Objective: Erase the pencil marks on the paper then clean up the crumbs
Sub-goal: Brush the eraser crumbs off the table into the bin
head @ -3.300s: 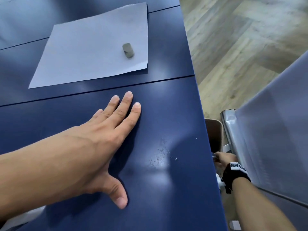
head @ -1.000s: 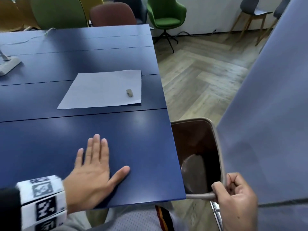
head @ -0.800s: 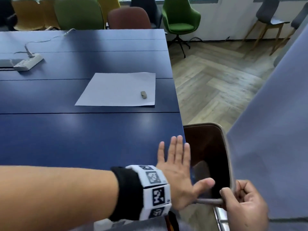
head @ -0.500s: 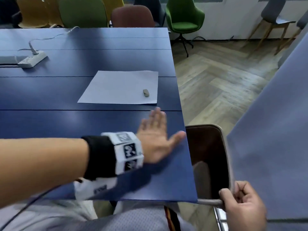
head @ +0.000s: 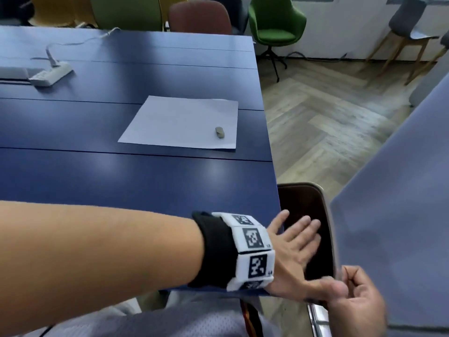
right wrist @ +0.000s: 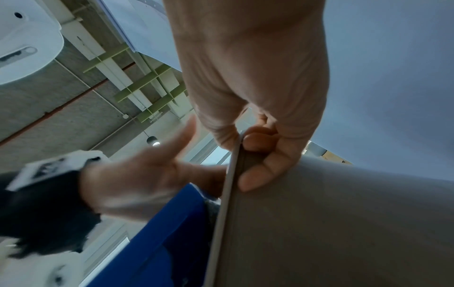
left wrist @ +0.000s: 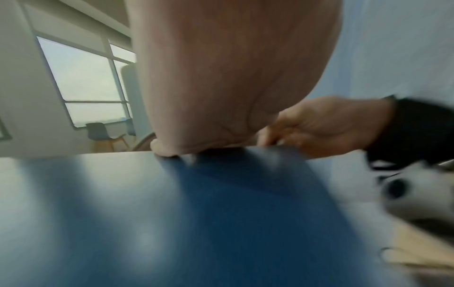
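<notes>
The flat, open left hand [head: 295, 254] sweeps past the desk [head: 145, 183] edge over the bin [head: 328, 215] whose rim the right hand [head: 357, 300] grips, with paper [head: 184, 122] and eraser [head: 220, 132] far behind, so any gap there may drop crumbs onto the floor [head: 328, 122].

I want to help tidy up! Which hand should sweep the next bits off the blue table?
Probably the left hand: it is open, fingers straight, at the dark blue table's right edge over the brown plastic bin. The right hand grips the bin's rim, holding it beside the table.
</notes>
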